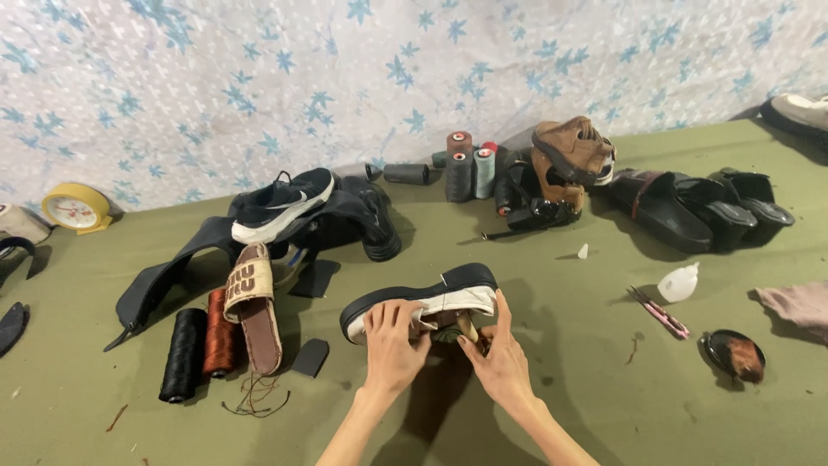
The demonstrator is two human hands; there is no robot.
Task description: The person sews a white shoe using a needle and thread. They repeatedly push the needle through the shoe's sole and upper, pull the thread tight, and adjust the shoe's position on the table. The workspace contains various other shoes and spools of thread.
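A: Where is the left hand [392, 341] gripping?
B: Its fingers are clamping the black-soled shoe [420, 303] at lower centre.
A: And the right hand [498, 355]?
B: Fingers are pinching the upper; steady support probably helps.

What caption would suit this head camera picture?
Two bare hands, left hand and right hand, grip a black-soled shoe on its side above a green table.

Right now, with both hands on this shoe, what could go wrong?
The shoe is tipped on its side, held only by the left hand and right hand, so it could slip. The pink snips lie close to the right forearm and might get knocked. The loose thread could snag.
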